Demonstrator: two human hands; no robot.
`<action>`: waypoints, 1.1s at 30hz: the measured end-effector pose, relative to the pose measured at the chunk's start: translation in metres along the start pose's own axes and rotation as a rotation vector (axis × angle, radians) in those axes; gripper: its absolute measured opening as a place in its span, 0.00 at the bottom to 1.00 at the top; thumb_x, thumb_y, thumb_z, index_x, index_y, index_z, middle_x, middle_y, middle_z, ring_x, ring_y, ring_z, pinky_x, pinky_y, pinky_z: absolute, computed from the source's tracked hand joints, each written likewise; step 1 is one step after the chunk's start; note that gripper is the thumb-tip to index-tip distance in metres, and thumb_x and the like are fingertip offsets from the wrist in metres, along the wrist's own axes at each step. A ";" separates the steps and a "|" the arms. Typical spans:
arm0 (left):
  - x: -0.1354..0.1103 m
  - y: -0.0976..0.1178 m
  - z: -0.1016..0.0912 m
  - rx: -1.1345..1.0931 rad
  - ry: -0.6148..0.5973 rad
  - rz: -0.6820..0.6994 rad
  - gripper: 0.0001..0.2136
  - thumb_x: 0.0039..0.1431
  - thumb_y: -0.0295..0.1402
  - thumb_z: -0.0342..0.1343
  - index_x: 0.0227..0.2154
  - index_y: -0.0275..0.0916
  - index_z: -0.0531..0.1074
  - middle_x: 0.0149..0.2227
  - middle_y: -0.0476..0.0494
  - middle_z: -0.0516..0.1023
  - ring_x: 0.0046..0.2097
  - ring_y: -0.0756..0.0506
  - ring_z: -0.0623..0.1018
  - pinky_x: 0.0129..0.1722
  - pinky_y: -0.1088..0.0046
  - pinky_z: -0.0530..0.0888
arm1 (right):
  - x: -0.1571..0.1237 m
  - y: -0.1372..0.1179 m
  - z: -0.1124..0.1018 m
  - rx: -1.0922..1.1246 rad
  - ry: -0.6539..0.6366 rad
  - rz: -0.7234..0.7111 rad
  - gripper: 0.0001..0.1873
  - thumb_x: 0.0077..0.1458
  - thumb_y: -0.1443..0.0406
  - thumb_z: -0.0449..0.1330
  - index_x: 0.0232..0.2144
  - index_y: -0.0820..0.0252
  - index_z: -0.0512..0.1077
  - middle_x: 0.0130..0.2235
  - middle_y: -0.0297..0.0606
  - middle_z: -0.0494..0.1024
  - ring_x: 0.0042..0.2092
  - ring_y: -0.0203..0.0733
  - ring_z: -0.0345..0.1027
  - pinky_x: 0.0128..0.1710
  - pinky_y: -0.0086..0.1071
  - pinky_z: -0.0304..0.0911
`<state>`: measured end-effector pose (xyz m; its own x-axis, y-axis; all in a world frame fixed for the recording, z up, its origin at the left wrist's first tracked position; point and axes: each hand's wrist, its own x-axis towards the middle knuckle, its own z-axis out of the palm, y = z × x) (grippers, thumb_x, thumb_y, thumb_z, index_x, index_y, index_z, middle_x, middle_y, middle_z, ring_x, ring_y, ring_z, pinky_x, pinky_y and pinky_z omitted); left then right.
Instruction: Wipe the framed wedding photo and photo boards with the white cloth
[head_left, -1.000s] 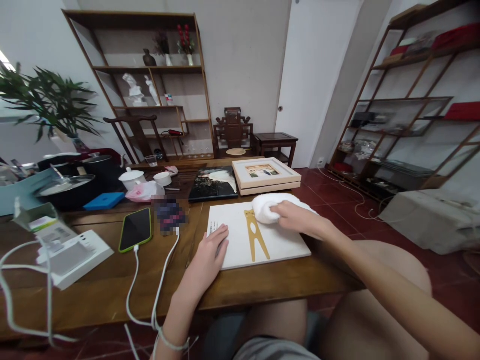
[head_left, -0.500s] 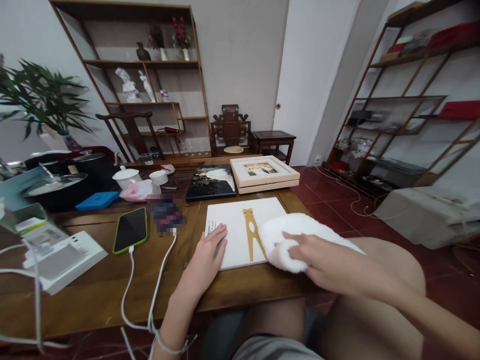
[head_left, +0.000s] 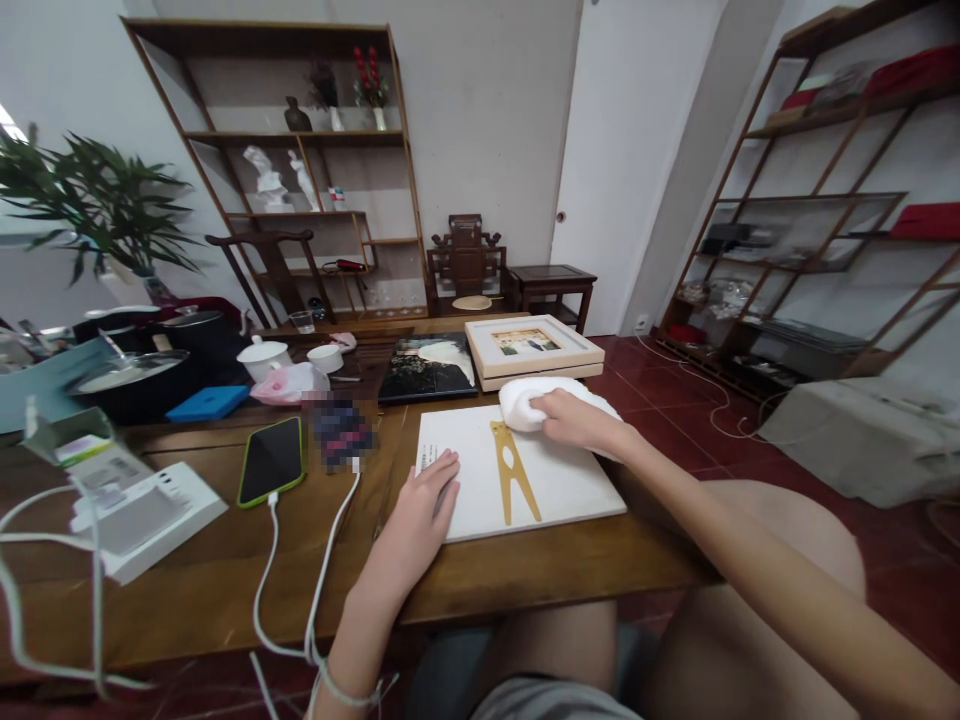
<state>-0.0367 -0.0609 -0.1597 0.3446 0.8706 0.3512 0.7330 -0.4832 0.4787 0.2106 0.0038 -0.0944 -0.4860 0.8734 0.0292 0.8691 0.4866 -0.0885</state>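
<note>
A white panel with a gold, two-legged metal bracket on its face lies flat near the table's front edge. My left hand rests on the panel's left edge with its fingers stretched out, partly over some printed marks. Bunched in my right hand is a fluffy white towel, pressed at the panel's far edge by the bracket's top end. The towel covers the panel's far right corner.
Behind the panel are a light wooden picture frame and a dark glossy picture. To the left lie a phone with a charging cable, an opened white box, a blue box, a white cup and dark pots.
My right hand has moved the towel from the panel's near right side away to its far edge, uncovering the bracket's right leg. My left hand stays on the panel.
</note>
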 end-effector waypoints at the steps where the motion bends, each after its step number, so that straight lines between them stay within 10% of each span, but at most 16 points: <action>1: 0.000 0.000 0.000 0.000 0.002 0.001 0.16 0.62 0.31 0.44 0.48 0.35 0.70 0.55 0.37 0.70 0.58 0.42 0.67 0.59 0.54 0.61 | 0.002 0.000 0.001 -0.001 0.003 0.005 0.13 0.44 0.76 0.46 0.30 0.64 0.68 0.34 0.46 0.73 0.37 0.45 0.64 0.34 0.32 0.51; 13: 0.000 -0.001 0.001 0.010 0.001 0.001 0.16 0.62 0.31 0.44 0.48 0.36 0.70 0.55 0.37 0.70 0.58 0.42 0.67 0.59 0.54 0.60 | -0.111 -0.047 -0.013 0.117 -0.148 -0.024 0.14 0.42 0.77 0.47 0.27 0.59 0.69 0.31 0.41 0.72 0.36 0.43 0.64 0.35 0.31 0.52; 25: 0.000 -0.001 0.001 0.012 -0.004 0.004 0.16 0.62 0.31 0.43 0.49 0.35 0.70 0.55 0.37 0.70 0.58 0.42 0.66 0.59 0.54 0.59 | -0.006 -0.037 0.010 0.054 0.070 0.085 0.17 0.43 0.78 0.44 0.32 0.64 0.67 0.35 0.47 0.72 0.41 0.48 0.65 0.39 0.34 0.54; 33: 0.001 -0.002 0.002 -0.005 -0.015 -0.004 0.16 0.62 0.31 0.43 0.49 0.34 0.70 0.55 0.36 0.69 0.59 0.40 0.66 0.59 0.52 0.60 | -0.062 -0.061 0.015 0.103 -0.034 -0.105 0.19 0.44 0.79 0.46 0.36 0.66 0.70 0.51 0.54 0.68 0.60 0.54 0.50 0.55 0.49 0.48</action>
<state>-0.0368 -0.0593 -0.1617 0.3502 0.8738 0.3375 0.7315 -0.4801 0.4841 0.1866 -0.0806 -0.1057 -0.5778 0.8161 0.0100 0.8005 0.5691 -0.1880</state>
